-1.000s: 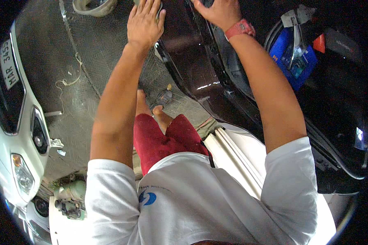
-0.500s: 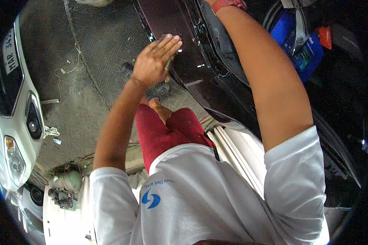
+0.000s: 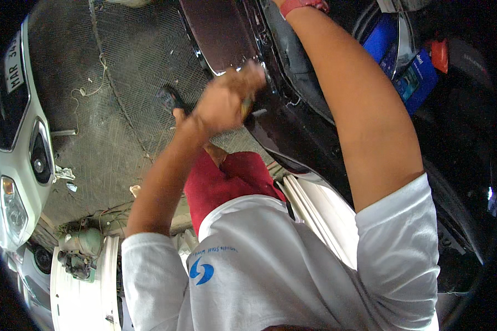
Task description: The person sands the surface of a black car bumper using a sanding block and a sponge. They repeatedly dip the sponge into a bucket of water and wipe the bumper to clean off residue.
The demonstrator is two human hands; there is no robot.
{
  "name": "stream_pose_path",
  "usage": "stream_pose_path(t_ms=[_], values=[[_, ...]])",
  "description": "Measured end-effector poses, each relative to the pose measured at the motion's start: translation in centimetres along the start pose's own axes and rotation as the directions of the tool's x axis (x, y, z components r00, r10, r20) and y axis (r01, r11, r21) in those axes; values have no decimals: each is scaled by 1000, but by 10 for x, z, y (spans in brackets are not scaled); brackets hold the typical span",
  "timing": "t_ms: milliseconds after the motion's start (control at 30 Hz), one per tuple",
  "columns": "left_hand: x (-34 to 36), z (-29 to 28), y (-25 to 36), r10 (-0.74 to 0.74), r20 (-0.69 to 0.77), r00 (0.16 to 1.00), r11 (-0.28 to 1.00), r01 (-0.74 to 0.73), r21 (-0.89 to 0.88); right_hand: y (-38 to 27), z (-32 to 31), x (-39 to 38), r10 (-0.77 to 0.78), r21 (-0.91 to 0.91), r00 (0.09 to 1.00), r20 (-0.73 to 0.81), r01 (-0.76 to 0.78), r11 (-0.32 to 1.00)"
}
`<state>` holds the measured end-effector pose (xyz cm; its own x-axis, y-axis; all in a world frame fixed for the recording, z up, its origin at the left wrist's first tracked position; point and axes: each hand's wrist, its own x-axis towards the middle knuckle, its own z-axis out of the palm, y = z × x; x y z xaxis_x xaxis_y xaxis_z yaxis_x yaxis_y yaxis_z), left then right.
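My left hand (image 3: 232, 99), smeared by motion, is at the edge of a dark maroon car panel (image 3: 218, 33). Its fingers reach onto the glossy surface. A small thing with a yellow-green edge (image 3: 247, 106) shows under the palm; its kind is too blurred to tell. My right arm (image 3: 348, 94) stretches over the dark door opening to the top edge of the picture. A red watch (image 3: 306, 4) is on that wrist. Beyond it only a sliver of the right hand shows, and its fingers are out of the picture.
A white car (image 3: 30, 182) stands at the left on the textured floor (image 3: 132, 71), where a thin pale cord (image 3: 102, 77) lies. Blue printed packaging (image 3: 417, 83) and a red-orange object (image 3: 438, 55) are at the right. A greenish machine (image 3: 80, 248) sits at lower left.
My left hand has moved right and slightly down along the panel, with the small thing still under it. My right arm has barely moved. One foot shows farther left.
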<state>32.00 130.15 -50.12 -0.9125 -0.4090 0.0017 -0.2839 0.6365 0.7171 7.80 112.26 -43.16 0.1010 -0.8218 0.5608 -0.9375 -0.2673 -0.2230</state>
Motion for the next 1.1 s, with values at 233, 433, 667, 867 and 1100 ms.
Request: stream_pose_path(t_ms=[233,433,667,867,1100], values=[[-1,-15,-45,189,-148,971,972,-164,169,-2,-3,1,21,1,1000,9,-21,1000],[80,-66,-101,-63,-601,797,882,326,340,-4,-5,1,34,26,999,35,-34,999],[15,3,17,-272,-330,904,953,300,38,-2,-5,2,72,52,995,70,-76,996],[148,-92,-150,-126,-701,702,872,416,259,0,-1,3,8,-11,998,55,-7,1000],[76,-74,-42,-281,-242,929,947,309,86,-2,-7,5,77,-15,984,163,-75,997]])
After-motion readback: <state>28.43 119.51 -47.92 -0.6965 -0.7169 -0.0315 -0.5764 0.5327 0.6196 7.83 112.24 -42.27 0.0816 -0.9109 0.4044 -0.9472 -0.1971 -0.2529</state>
